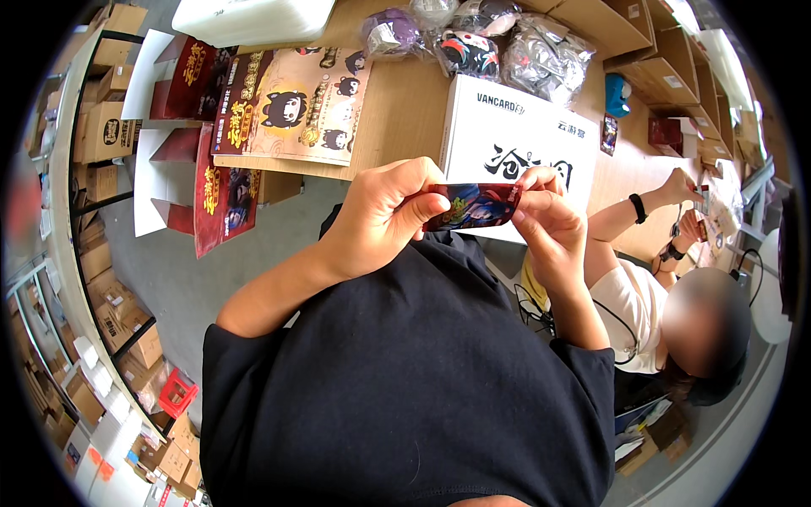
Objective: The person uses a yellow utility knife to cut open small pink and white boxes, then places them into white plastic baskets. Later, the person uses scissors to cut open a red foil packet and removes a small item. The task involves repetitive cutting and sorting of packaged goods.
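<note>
Between my two hands is a small red and blue printed packet [479,206], held sideways in front of my chest. My left hand [402,212] grips its left end, with the thumb lying across the front. The fingers and thumb of my right hand [550,215] pinch its right end. The packet bows slightly, and its back is hidden. Just beyond it a large white box [466,127] with black lettering lies on the wooden table [399,114]; my hands and the packet cover part of its near side.
Printed display boxes [203,184] and a cartoon-printed sheet [298,108] are at the left. Plastic-wrapped plush toys [469,54] sit at the back. A blue tape dispenser [616,95] and a small packet [609,134] lie right, near cardboard boxes [665,70]. A co-worker [627,310] handles items at my right.
</note>
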The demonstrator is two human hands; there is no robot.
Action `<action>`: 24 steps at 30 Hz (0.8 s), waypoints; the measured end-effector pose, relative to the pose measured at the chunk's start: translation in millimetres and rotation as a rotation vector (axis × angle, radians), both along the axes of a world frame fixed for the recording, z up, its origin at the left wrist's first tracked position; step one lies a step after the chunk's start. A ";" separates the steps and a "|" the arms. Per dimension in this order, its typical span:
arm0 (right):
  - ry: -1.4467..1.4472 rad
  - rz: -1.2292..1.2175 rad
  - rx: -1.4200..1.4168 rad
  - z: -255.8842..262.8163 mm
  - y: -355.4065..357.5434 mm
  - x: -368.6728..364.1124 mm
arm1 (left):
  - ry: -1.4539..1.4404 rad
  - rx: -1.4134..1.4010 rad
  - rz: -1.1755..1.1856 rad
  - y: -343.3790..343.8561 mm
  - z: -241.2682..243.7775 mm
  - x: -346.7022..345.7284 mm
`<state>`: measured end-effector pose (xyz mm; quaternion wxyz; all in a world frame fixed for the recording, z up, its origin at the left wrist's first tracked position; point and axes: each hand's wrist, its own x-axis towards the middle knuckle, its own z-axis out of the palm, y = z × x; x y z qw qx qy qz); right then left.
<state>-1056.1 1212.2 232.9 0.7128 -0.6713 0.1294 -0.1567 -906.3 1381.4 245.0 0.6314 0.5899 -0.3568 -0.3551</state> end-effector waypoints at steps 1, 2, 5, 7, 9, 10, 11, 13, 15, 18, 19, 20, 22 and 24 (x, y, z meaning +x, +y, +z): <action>0.009 -0.002 -0.005 -0.8 -0.5 -0.1 | -0.015 -0.005 0.000 -0.4 0.0 -0.2; 0.019 -0.003 -0.010 -1.3 -1.1 -0.1 | -0.018 0.012 0.000 -1.0 0.2 -0.5; -0.017 0.080 0.160 -1.1 -4.3 0.3 | -0.021 0.073 0.003 -2.4 0.6 -2.6; 0.035 0.092 0.145 3.9 -4.3 2.2 | -0.016 0.129 0.006 -2.3 -0.3 -5.5; 0.101 0.104 0.153 7.2 -4.1 3.2 | -0.071 0.141 0.024 -4.2 1.6 -6.5; 0.141 0.109 0.169 8.0 -3.9 3.1 | -0.098 0.147 0.032 -4.7 2.3 -6.8; 0.181 0.115 0.185 8.5 -3.7 3.2 | -0.108 0.145 0.030 -4.8 2.2 -6.7; 0.168 0.135 0.108 5.7 -5.0 4.6 | -0.131 0.143 0.028 -5.2 2.0 -6.2; 0.121 0.203 -0.051 -3.5 -7.6 4.1 | -0.148 0.131 0.030 -6.3 1.3 -7.8; 0.082 0.158 -0.188 0.5 -4.0 6.6 | -0.161 0.150 0.018 -5.1 1.0 -7.4; 0.074 0.148 -0.254 2.7 -3.6 7.1 | -0.163 0.163 0.012 -4.0 0.8 -7.0; 0.078 0.142 -0.281 2.1 -4.5 7.2 | -0.172 0.153 -0.001 -3.5 0.2 -6.1; 0.085 0.126 -0.337 2.0 -7.4 7.1 | -0.189 0.132 -0.029 -3.5 -0.6 -3.2; 0.082 0.126 -0.304 3.9 -8.4 6.8 | -0.152 0.155 -0.044 -3.3 1.7 -1.4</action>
